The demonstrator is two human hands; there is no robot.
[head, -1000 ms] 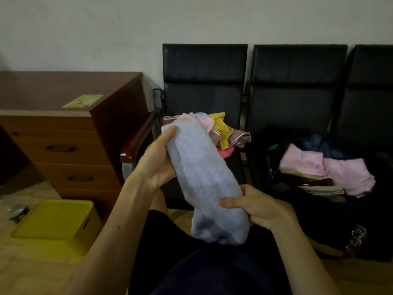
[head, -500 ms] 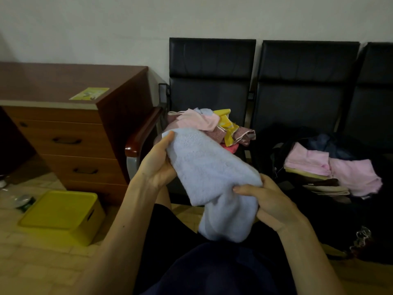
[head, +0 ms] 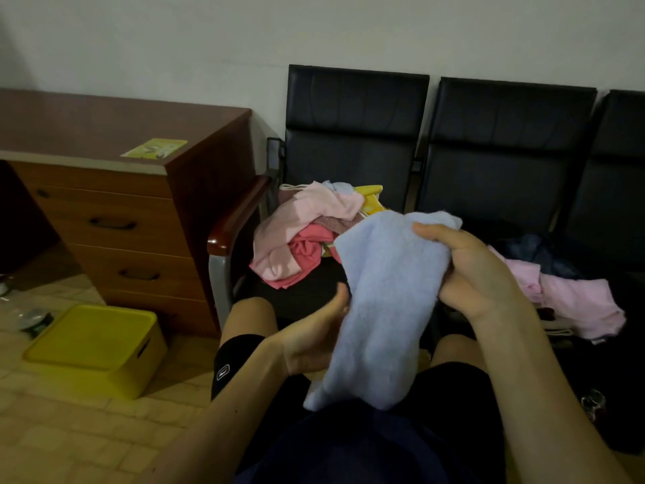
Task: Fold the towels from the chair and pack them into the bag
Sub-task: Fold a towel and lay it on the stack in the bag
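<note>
Your right hand (head: 467, 270) grips the upper end of the light blue towel (head: 384, 302), thumb across the front, and the cloth hangs in a loose, narrow bundle down to your lap. Your left hand (head: 314, 338) meets its left edge from below, but the fingers are hidden behind the cloth, so I cannot tell whether they grip. Line up the edges before you fold, then press the crease flat so the towel packs small. Lay it beside the pink towels (head: 576, 302) in the bag (head: 617, 375) on your right. The unfolded pile (head: 296, 239) lies on the chair (head: 356, 134).
</note>
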